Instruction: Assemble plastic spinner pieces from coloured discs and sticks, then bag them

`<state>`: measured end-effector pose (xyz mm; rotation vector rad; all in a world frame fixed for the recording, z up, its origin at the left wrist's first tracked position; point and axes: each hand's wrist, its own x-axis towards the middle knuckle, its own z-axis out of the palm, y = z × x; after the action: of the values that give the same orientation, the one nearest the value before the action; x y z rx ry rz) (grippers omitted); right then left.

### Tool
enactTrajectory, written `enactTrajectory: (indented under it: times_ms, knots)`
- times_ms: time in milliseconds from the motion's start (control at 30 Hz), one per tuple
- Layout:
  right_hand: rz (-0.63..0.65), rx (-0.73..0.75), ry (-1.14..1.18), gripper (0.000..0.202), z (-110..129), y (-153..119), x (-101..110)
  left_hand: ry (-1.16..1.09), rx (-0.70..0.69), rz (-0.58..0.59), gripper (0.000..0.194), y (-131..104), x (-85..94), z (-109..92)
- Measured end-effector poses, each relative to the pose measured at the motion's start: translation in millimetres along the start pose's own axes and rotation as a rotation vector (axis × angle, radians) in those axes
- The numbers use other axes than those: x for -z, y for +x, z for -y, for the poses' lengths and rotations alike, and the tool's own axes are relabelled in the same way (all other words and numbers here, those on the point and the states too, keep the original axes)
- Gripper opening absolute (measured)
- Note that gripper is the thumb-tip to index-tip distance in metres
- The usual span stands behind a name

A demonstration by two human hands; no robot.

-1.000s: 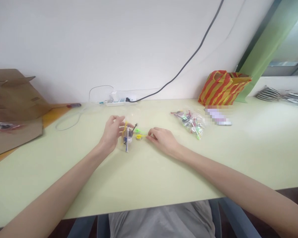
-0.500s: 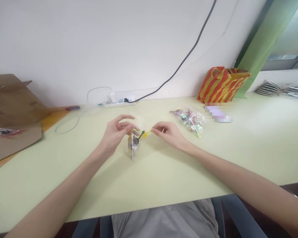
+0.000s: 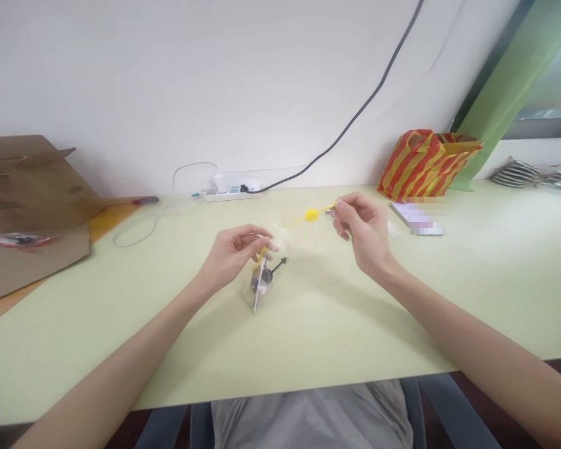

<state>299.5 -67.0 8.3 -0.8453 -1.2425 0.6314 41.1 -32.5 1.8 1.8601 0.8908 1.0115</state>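
Note:
My left hand (image 3: 243, 251) is closed, pinching the top of a small clear plastic bag (image 3: 263, 284). White, black and yellow plastic pieces show in it, and a black arrow-tipped stick (image 3: 279, 265) juts out to the right. My right hand (image 3: 364, 232), raised above the table, pinches one end of a thin yellow plastic stick (image 3: 311, 215) with a round knob at its middle. The stick's far end points toward the bag's mouth; whether it touches the film I cannot tell. Behind my right hand, the bag of coloured pieces is mostly hidden.
A white power strip (image 3: 232, 195) with a black cable (image 3: 350, 121) lies along the wall. An opened cardboard box (image 3: 32, 187) is at left. On the right are a red-and-yellow striped bag (image 3: 423, 167), a phone-like slab (image 3: 416, 218) and striped bundles (image 3: 515, 173).
My right hand has moved up and to the right, drawing the yellow stick away from the small bag, so more of it shows. My left hand still grips the bag, slightly shifted.

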Motion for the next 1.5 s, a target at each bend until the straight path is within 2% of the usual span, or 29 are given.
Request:
enactTrajectory:
  times_ms: [233,367,567,833,1033,1233,1300,1367,1433,1500]
  knots:
    - [0.165,0.083,-0.107,0.02,8.4,-10.1,-6.5,0.009,0.049,0.152,0.037,-1.6,-0.8,-1.7]
    - [0.314,0.145,-0.175,0.018,11.9,-15.0,-8.6,-0.011,0.066,0.227,0.038,-1.8,-0.8,-0.5]
    - [0.544,0.123,-0.271,0.016,7.6,-15.9,-9.8,-0.043,0.046,0.264,0.036,-0.7,-2.6,-2.1]
    - [0.627,-0.103,-0.202,0.027,-2.8,-14.2,-9.0,-0.125,0.089,0.252,0.039,-1.4,-5.9,-0.2]
    - [0.532,-0.064,-0.135,0.019,0.7,-17.5,-10.8,-0.122,0.103,0.258,0.04,-1.9,-5.0,-2.7]
    - [0.612,-0.062,-0.149,0.024,7.4,-20.3,-12.7,-0.128,0.127,0.263,0.041,-2.5,-4.6,-1.5]
    - [0.576,-0.076,-0.137,0.025,3.9,-20.0,-12.9,-0.151,0.137,0.236,0.04,-2.1,-4.8,-1.5]
    - [0.47,-0.077,-0.132,0.025,-5.0,-19.4,-12.1,-0.219,0.122,0.149,0.036,-0.8,-4.3,-1.9]
    - [0.386,-0.059,-0.209,0.024,-18.3,-19.7,-11.1,-0.307,0.083,-0.022,0.031,1.8,-2.1,-1.8]
    - [0.417,0.011,-0.4,0.026,-32.7,-22.2,-11.3,-0.361,0.038,-0.23,0.028,5.4,2.2,-0.4]
